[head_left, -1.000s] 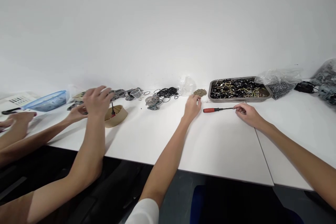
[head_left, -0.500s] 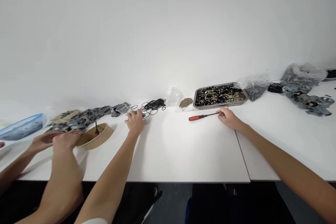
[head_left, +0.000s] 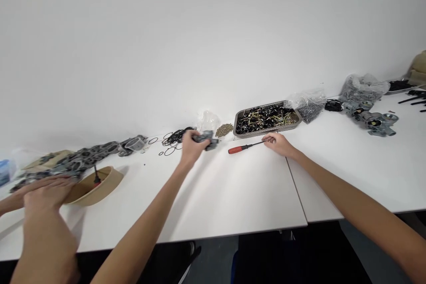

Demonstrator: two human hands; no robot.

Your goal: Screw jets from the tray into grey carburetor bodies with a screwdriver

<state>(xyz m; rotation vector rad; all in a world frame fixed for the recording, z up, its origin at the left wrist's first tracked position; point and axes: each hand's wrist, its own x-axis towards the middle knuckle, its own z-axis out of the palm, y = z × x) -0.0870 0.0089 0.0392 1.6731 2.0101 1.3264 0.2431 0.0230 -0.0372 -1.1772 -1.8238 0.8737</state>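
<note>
My left hand (head_left: 190, 146) is closed around a small grey metal part (head_left: 207, 137) and holds it just above the white table (head_left: 233, 195), beside a heap of black rubber rings (head_left: 173, 138). My right hand (head_left: 278, 143) rests on the table with its fingers curled at the tip of a red-handled screwdriver (head_left: 244, 147), which lies flat. Behind the screwdriver stands a metal tray (head_left: 266, 118) full of black and brass parts. A small pile of brass bits (head_left: 224, 129) lies left of the tray.
Another person's hands (head_left: 43, 193) work at the far left beside a tan bowl (head_left: 91, 184) with a red-handled tool in it. Grey castings (head_left: 80, 157) line the wall. Plastic bags of parts (head_left: 308, 101) and grey assemblies (head_left: 374, 120) sit at the right.
My left hand went left to the black rings, picked up the grey part and carried it back right. My right hand stayed at the screwdriver tip. The view has swung to the right.
</note>
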